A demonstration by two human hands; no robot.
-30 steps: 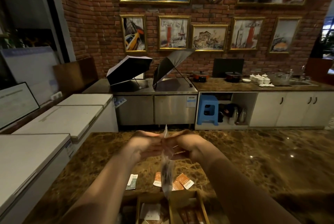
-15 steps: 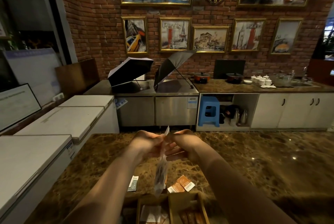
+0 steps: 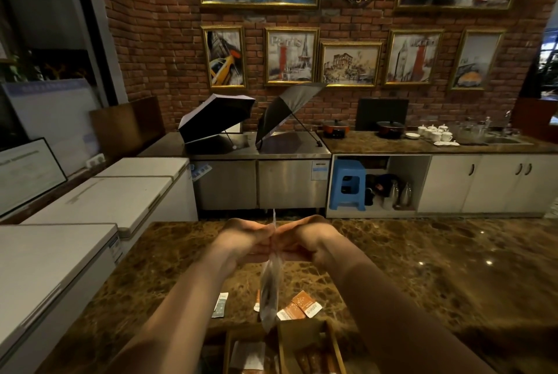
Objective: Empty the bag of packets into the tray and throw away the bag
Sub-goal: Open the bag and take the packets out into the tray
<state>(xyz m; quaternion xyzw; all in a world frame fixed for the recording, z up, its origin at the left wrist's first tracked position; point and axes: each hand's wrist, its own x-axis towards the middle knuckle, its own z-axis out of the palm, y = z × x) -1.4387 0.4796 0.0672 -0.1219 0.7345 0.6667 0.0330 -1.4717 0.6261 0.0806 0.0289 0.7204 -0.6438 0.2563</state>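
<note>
From the head camera, both arms reach forward over a brown marbled table (image 3: 422, 268). The left hand (image 3: 241, 237) and the right hand (image 3: 308, 240) meet in the middle, and the fingers of each are pinched shut on the top edge of a clear plastic bag (image 3: 269, 292), one hand on either side of it. The bag hangs straight down between the wrists, seen almost edge-on, with something dark inside its lower part; what it is I cannot tell. Its bottom end hangs just above a wooden tray (image 3: 332, 349) with dividers at the near edge of the table, where pale and brownish packets lie in the compartments. On the table just beyond the tray lie a few orange-and-white packets (image 3: 302, 307), touching or overlapping one another, and a single pale green packet (image 3: 220, 304) off to the left, apart from them. Behind the table, two open umbrellas (image 3: 217, 117) rest on a steel counter below a brick wall hung with framed pictures.
</note>
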